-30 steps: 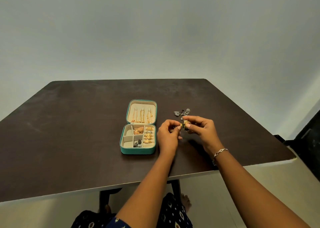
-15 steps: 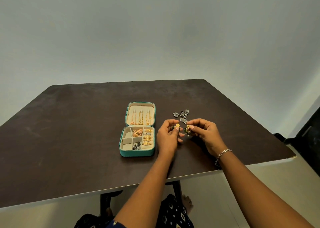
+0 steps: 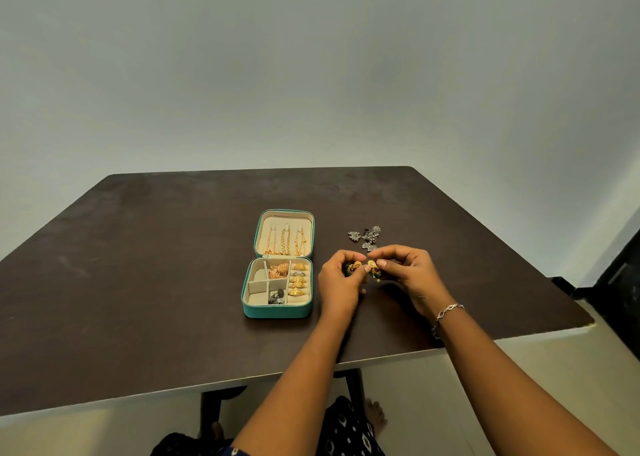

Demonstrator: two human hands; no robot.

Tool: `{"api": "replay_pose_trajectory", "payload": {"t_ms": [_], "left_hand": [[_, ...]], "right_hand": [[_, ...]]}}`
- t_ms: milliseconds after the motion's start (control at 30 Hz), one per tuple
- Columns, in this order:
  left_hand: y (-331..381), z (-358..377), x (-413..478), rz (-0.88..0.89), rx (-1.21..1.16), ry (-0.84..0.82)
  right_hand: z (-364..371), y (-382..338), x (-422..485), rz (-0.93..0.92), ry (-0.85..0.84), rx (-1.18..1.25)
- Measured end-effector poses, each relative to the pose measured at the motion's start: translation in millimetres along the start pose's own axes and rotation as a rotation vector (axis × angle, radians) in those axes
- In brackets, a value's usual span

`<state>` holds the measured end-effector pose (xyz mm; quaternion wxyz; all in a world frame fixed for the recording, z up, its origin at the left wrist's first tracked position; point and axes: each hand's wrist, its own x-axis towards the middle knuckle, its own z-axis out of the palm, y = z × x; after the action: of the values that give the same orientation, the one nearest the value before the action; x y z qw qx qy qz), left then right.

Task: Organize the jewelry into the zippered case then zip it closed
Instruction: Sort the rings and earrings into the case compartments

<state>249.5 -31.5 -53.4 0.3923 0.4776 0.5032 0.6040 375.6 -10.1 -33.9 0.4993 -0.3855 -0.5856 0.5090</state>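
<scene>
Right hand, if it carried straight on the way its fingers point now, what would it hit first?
Probably the left hand and the gold earring it pinches, just left of the right hand with its matching earring; depth is unclear.

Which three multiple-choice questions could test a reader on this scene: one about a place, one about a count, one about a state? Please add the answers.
1. Where do the small silver ornaments lie?
A. inside the teal zippered case
B. on the dark brown table, right of the case
C. under the case

2. How many gold chains hang in the case's cream-lined lid?
A. one
B. five
C. three

3. What is the state of the case?
A. open, lid laid back
B. zipped closed
C. closed but unzipped

Answers: 1 B, they rest on bare tabletop beside the case. 2 C, three strands hang side by side. 3 A, its compartments and gold rings show.
</scene>
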Motion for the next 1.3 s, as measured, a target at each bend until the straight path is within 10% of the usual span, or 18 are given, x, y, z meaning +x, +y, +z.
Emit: {"api": "replay_pose_trajectory", "payload": {"t_ms": [1000,1300], "left_hand": [[51.1,-38.8,-18.6,0.123,-0.044,0.025],[54.6,-111.0,-8.0,0.292,0.022,0.325]], "right_hand": [[37.8,-31.5,-12.3,-0.021,-0.074,-0.038],[66.1,-43.2,-11.0,-0.036,-0.1,-0.252]]}}
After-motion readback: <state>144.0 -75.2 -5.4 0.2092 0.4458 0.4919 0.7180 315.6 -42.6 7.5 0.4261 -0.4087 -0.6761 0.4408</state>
